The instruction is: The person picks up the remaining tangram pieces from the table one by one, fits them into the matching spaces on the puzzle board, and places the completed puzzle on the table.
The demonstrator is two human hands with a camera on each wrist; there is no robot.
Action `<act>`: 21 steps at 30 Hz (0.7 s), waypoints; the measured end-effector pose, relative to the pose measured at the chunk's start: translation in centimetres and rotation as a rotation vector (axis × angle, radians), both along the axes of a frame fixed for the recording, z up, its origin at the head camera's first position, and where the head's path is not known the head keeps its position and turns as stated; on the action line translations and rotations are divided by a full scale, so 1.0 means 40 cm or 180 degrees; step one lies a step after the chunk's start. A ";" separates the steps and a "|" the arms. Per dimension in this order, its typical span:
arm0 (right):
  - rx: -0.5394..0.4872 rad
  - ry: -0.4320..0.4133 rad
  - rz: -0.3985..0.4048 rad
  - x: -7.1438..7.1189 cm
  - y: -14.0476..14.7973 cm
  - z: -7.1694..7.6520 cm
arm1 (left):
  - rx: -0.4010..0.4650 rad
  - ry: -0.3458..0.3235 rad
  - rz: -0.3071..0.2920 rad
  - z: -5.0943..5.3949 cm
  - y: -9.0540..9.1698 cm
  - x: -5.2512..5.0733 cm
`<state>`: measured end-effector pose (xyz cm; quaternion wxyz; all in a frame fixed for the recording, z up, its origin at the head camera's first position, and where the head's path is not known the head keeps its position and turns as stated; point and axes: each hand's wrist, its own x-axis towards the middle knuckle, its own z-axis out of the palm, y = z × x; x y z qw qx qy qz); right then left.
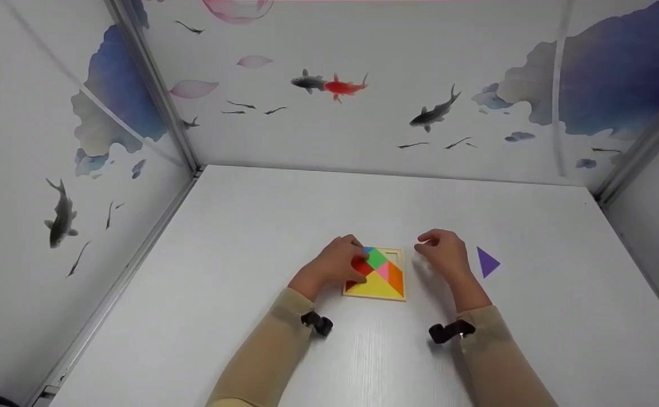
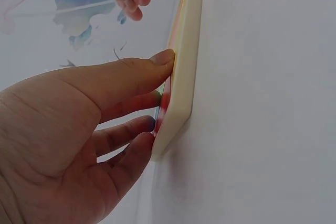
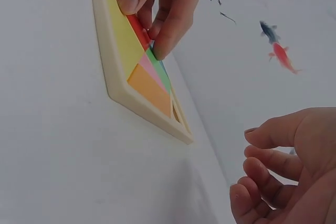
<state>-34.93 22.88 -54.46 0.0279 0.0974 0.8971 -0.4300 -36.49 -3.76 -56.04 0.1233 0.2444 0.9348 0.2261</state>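
A square wooden tangram tray (image 1: 374, 298) lies flat on the table. My left hand (image 1: 334, 261) reaches over its left side, thumb and fingertips resting on the pieces; the left wrist view shows the thumb (image 2: 164, 59) beside the rim. Inside the tray are a yellow piece (image 1: 375, 287), an orange piece (image 1: 395, 280), a pink triangle (image 1: 383, 271), a green piece (image 1: 377, 259) and a red piece (image 3: 137, 27), partly covered by the hand. An uncovered gap shows at its upper right corner. My right hand (image 1: 445, 254) hovers right of the tray, fingers loosely curled, holding nothing. A purple triangle (image 1: 487, 263) lies farther right.
The white table (image 1: 284, 209) is bordered by a back wall (image 1: 363, 135) and side panels printed with fish and blue shapes. Black wrist cameras sit on both sleeves (image 1: 270, 339).
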 end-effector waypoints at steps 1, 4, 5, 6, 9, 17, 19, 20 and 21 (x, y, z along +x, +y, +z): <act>0.0010 0.0009 -0.0013 -0.001 0.004 -0.001 | -0.0003 0.0002 0.0001 0.000 0.000 0.000; 0.0070 0.0101 -0.0034 -0.001 0.016 -0.005 | -0.0004 0.0045 -0.0042 -0.001 -0.001 -0.001; 0.0093 0.0131 -0.0040 -0.002 0.019 -0.007 | -0.0004 0.0060 -0.0057 -0.001 -0.001 -0.001; 0.0112 0.0155 -0.0043 -0.002 0.022 -0.008 | 0.0000 0.0075 -0.0071 -0.002 -0.002 -0.002; 0.0173 0.0247 -0.0056 -0.002 0.031 -0.009 | -0.0004 0.0091 -0.0090 -0.003 -0.002 -0.003; 0.0366 0.0537 -0.0116 0.002 0.064 -0.005 | -0.0016 0.0066 -0.0063 -0.004 -0.002 -0.004; 0.0409 0.0592 -0.0121 0.005 0.074 -0.003 | -0.0022 0.0066 -0.0059 -0.004 -0.002 -0.005; 0.0432 0.0612 -0.0129 0.005 0.079 -0.002 | -0.0020 0.0062 -0.0056 -0.004 -0.001 -0.005; 0.0455 0.0633 -0.0132 0.006 0.084 -0.002 | -0.0017 0.0060 -0.0055 -0.004 -0.001 -0.005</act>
